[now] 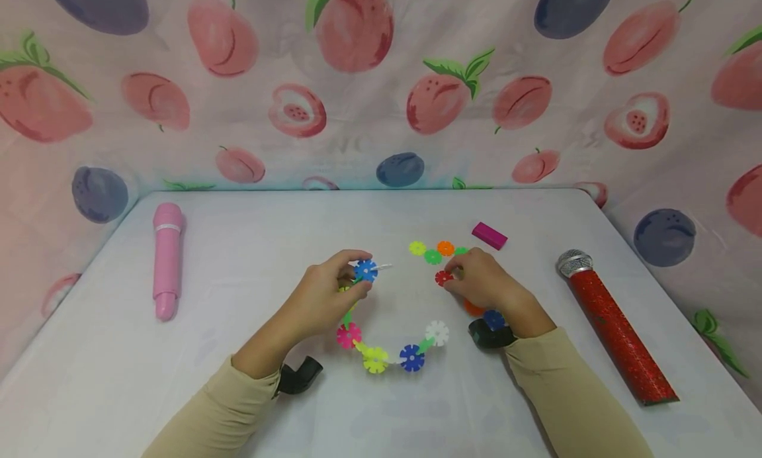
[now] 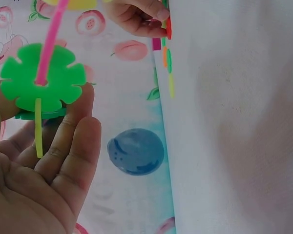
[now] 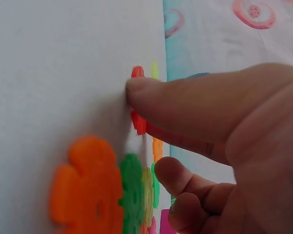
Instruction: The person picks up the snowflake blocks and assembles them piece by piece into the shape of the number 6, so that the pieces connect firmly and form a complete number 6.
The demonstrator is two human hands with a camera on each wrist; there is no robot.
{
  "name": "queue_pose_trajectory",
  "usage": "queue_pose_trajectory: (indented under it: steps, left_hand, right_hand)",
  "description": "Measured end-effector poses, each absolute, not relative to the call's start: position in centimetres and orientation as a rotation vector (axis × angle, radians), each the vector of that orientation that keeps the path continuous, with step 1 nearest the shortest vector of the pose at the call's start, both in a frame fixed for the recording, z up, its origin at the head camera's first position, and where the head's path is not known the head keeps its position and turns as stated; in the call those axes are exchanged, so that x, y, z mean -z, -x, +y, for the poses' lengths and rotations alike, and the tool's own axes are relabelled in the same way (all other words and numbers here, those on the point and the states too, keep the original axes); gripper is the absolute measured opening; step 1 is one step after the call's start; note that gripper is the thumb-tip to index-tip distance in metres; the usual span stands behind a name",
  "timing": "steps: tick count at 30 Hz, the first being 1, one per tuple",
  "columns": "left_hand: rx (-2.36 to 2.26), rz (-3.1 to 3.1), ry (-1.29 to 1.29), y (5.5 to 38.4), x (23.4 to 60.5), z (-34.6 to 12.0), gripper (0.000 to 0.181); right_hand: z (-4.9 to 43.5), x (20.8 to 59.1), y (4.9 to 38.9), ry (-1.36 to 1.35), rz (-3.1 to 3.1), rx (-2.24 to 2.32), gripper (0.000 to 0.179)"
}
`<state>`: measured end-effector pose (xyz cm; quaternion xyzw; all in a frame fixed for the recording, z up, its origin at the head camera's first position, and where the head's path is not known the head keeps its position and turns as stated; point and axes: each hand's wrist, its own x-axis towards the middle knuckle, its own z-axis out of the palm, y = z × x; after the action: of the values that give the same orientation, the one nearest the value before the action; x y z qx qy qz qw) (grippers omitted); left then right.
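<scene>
Linking looks partway, going left to right. Pink microphone-shaped item (image 1: 167,259) lies on the tabletop (image 1: 238,233) at far left, apart from the work. Left hand (image 1: 324,296): fingers pinching a blue disc (image 1: 366,271); a white piece (image 1: 383,267) sits edge-on against it, sticking out rightward, nothing seen on its free end. Chain (image 1: 360,346) curves down and round from that hand: pink disc (image 1: 348,336), yellow disc (image 1: 376,360), dark blue disc (image 1: 412,358), white disc (image 1: 438,333) at the far end, edge-on pieces as joints. That reads as the done part; some of it is hidden behind the hand, so no full count. Its ends stand apart. Unlinked, as far as visible: lime disc (image 1: 418,248), green disc (image 1: 432,257), orange disc (image 1: 445,248), plus a second green one partly behind the right hand (image 1: 488,282). That hand's fingers pinch a red disc (image 1: 442,278), low at the tabletop; contact can't be told. More discs sit half-hidden by the right wrist. Magenta block (image 1: 489,235) lies beyond, red glittery microphone (image 1: 619,332) at far right. Containers: none in view; loose discs lie straight on the tabletop.
</scene>
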<state>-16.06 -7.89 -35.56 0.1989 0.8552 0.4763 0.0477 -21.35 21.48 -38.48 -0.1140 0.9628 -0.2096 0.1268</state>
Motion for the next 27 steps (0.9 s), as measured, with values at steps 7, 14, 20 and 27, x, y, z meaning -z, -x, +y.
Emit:
queue_pose_trajectory:
  steps: [7,14,20,27]
  left_hand:
    - [-1.457,2.609,-0.600,16.05,35.64,-7.95,0.045]
    - [-1.460,2.604,-0.619,16.07,35.63,-7.91,0.045]
    - [-1.460,2.604,-0.614,16.06,35.64,-7.93,0.045]
    - [-1.456,2.600,-0.615,16.08,35.64,-7.91,0.045]
  right_hand:
    - [21.18,38.34,21.22,0.353,2.780,0.679,0.031]
    - [20.97,38.41,21.07,0.347,2.734,0.731,0.039]
    - [21.08,38.48,21.06,0.386,2.731,0.703,0.038]
    - [20.84,38.55,21.00,0.378,2.725,0.701,0.035]
